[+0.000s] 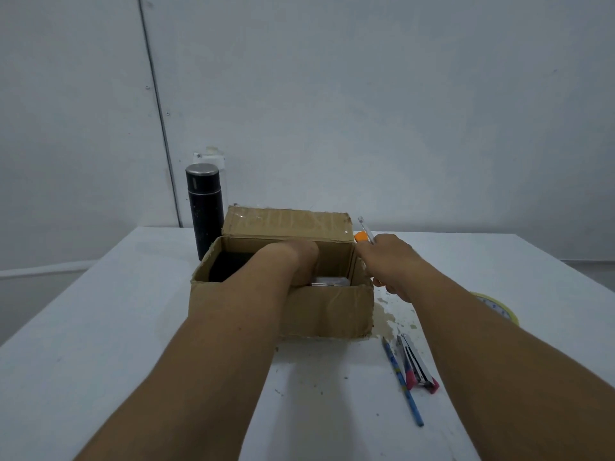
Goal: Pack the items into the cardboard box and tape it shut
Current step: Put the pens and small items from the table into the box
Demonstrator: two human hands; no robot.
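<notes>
While my left hand (296,261) is reaching into the open box (326,314) on the surface (133,327) (its fingers are hidden, so I cannot tell their state), the fingers of my right hand (389,264) are clamping a pen (364,227) just beside the box's right wall. I am planning to lift it clear of the rim, then lay it flat.

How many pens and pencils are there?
2. A clear pen sticks up from the right hand; a blue pencil lies on the table right of the cardboard box. More may hide inside it.

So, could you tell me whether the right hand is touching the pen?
Touching. The head view shows the right hand gripping the pen, whose clear end sticks out above it.
</notes>
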